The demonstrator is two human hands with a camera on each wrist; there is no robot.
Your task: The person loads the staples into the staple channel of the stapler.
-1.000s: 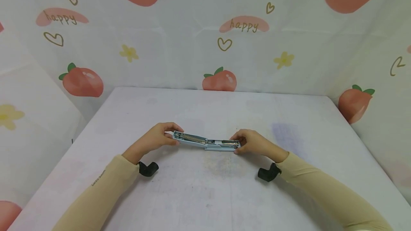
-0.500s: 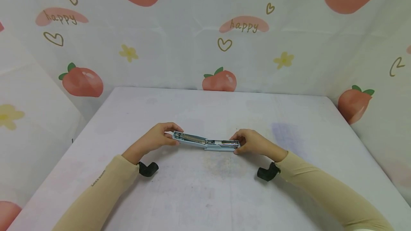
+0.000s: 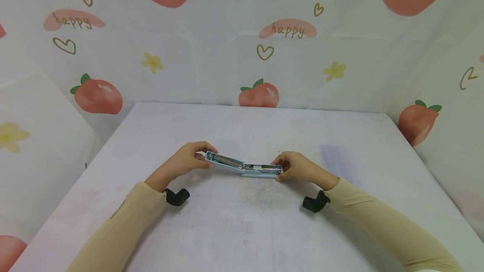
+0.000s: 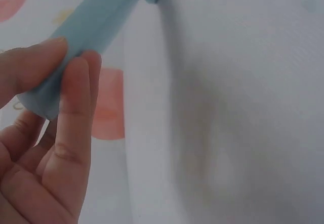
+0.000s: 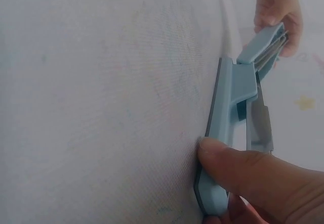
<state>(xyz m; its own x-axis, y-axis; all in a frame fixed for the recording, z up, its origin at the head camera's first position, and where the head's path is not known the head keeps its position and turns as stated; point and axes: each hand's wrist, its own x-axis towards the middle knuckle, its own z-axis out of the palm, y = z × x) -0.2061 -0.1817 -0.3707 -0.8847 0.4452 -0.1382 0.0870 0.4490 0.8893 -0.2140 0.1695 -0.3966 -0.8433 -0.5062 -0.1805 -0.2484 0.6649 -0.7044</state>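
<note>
A light blue stapler (image 3: 261,175) is spread wide at its hinge near the middle of the table, its metal inner parts facing up. My left hand (image 3: 185,158) pinches the end of its raised top arm between thumb and fingers. In the left wrist view the smooth outer side of that arm (image 4: 96,16) slants up from the fingers. My right hand (image 3: 298,167) grips the far end of the base, thumb on the near side. The right wrist view shows the base (image 5: 220,113) lying along the table, with the metal magazine (image 5: 260,128) beside it.
The white table (image 3: 242,230) has faint stains and a bluish patch (image 3: 338,163) to the right. A peach-printed cloth (image 3: 211,53) hangs behind its back edge. A black wrist camera (image 3: 177,197) sits at the left cuff, another black camera (image 3: 316,202) at the right.
My left hand has risen slightly and shifted a little right, lifting the stapler's top arm so it tilts more. My right hand and the base have stayed in place.
</note>
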